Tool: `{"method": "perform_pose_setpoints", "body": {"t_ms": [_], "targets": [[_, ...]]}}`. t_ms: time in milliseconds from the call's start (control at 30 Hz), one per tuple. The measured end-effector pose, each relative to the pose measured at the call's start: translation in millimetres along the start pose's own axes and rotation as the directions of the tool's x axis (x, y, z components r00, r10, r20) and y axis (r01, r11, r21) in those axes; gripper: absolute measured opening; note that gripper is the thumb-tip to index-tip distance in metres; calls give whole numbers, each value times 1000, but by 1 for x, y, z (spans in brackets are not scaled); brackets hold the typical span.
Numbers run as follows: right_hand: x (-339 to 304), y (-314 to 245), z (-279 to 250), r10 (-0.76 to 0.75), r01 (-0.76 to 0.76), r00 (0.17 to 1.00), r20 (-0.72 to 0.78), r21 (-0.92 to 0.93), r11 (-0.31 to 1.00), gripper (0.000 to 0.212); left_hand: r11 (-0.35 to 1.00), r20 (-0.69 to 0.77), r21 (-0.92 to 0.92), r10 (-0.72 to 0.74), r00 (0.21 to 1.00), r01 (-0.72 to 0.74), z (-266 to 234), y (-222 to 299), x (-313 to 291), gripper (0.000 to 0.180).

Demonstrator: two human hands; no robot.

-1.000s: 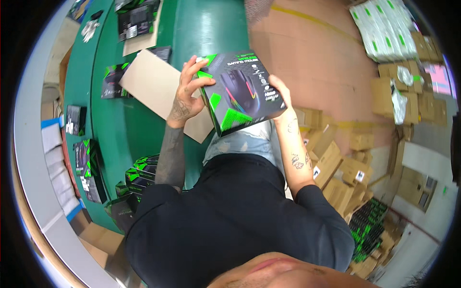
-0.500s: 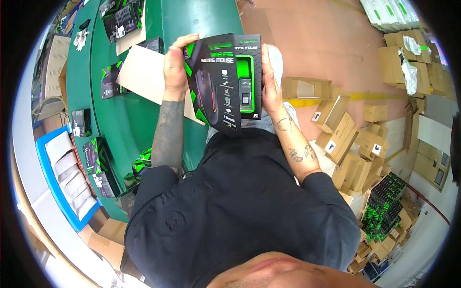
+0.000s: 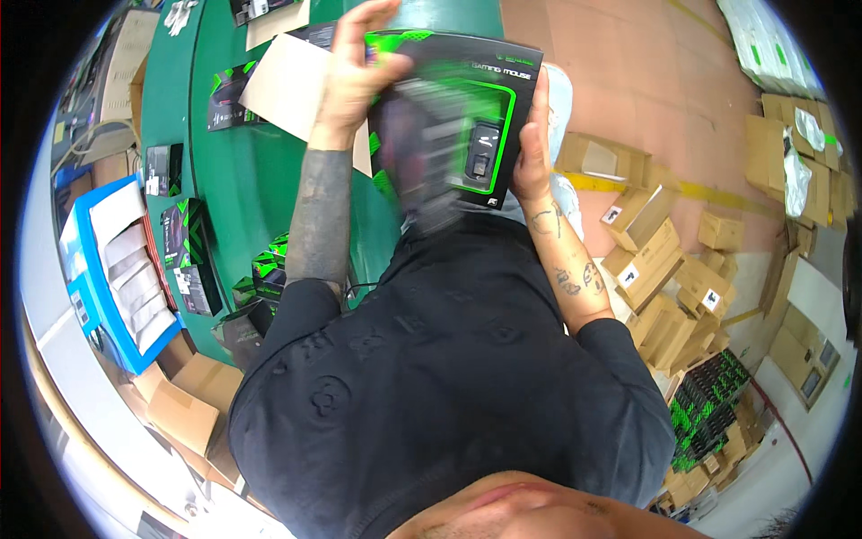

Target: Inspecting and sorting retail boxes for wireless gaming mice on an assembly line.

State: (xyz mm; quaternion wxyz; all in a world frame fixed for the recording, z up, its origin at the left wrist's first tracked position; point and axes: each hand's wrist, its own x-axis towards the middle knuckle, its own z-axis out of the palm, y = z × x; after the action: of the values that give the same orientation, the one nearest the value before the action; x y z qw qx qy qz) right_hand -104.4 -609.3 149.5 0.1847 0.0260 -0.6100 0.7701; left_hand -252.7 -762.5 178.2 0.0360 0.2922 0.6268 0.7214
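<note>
Holding a black-and-green box (image 3: 458, 117) up before the chest, both hands clamp it by opposite edges. Left hand (image 3: 355, 76) wraps the box's edge at 9 o'clock, fingers curled over the top corner at 11 o'clock; its grip is shut on that side. Right hand (image 3: 532, 148) lies flat along the edge at 3 o'clock, palm pressed to it, fingers pointing to 12 o'clock. The box's left half is blurred. Its lower edge at 6 o'clock sits just above the black shirt (image 3: 449, 359).

At 9 o'clock from the box runs the green table (image 3: 233, 180), with a brown cardboard sheet (image 3: 283, 76) on it and small dark boxes (image 3: 184, 234) along its far rim. At 3 o'clock, bare floor (image 3: 646, 72) lies open beyond the right hand; cardboard cartons (image 3: 664, 269) crowd the floor from 4 to 5 o'clock.
</note>
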Motion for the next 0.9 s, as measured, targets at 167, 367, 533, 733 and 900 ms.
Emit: {"method": "perform_pose_setpoints", "body": {"t_ms": [167,367,533,733,900], "targets": [[-5,23,-2,554,-576,815,172,130,807,69,727,154,209,-685,712,654,-62,-35,-5,44],[-24,79,-17,658,-585,724,204,-324,744,47,624,291,415,-780,553,662,-249,-42,-62,39],[-7,66,-13,744,-673,627,230,-321,666,38,-146,-623,397,-768,149,906,-381,-117,-164,89],[-2,40,2,662,-671,710,243,-54,739,39,297,-821,58,-530,215,953,-413,-228,-193,77],[-4,54,-14,645,-642,764,-6,88,762,40,678,-868,-280,-481,122,679,-252,-271,-80,78]]}}
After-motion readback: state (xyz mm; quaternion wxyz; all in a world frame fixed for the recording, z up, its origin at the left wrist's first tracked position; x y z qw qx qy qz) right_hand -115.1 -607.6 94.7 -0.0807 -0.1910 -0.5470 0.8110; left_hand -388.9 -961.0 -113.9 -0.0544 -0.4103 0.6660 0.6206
